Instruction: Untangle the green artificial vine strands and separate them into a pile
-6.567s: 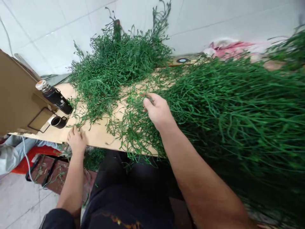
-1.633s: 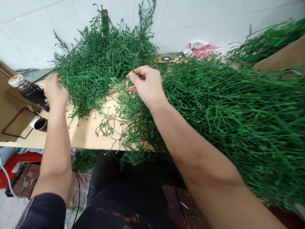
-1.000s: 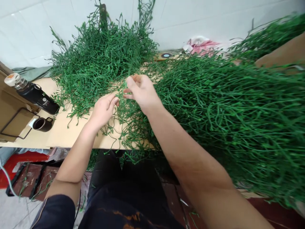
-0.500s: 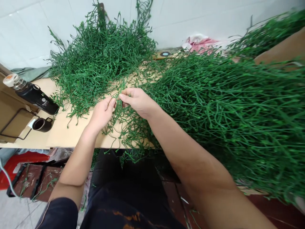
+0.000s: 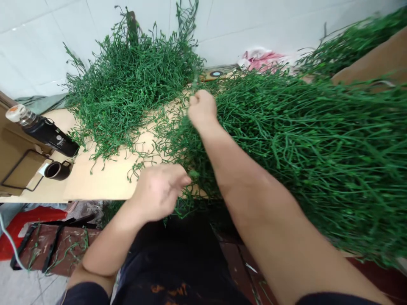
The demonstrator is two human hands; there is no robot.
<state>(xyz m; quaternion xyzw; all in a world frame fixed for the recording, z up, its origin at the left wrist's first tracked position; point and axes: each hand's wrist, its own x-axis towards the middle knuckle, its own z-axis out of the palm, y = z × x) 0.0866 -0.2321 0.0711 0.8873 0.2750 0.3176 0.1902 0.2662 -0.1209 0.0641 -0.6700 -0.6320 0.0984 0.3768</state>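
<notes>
Thin green stems with small bud-like tips lie in a big heap [image 5: 286, 135] on the right and a smaller heap [image 5: 133, 80] at the back left. At the heap's left edge is my right hand [image 5: 203, 109], its fingers closed like a fist. Blurred green shows just above it, but what it grips is hidden. My left hand [image 5: 160, 190], smeared by motion, is over the table's front edge beside loose stems [image 5: 174, 140]. A blurred green tip is near its fingertips; whether it holds anything is unclear.
On the left stand a black bottle [image 5: 52, 133] with a white lid and a dark mug [image 5: 57, 170]. A pink-and-white cloth [image 5: 262, 59] lies against the tiled wall. Below left, stems are strewn over a brown surface [image 5: 63, 250]. The light board tabletop [image 5: 98, 180] ends before my lap.
My hands were together, fingers pinched on stems. Now they are apart: the right has moved away toward the back right, the left nearer me and a little right.
</notes>
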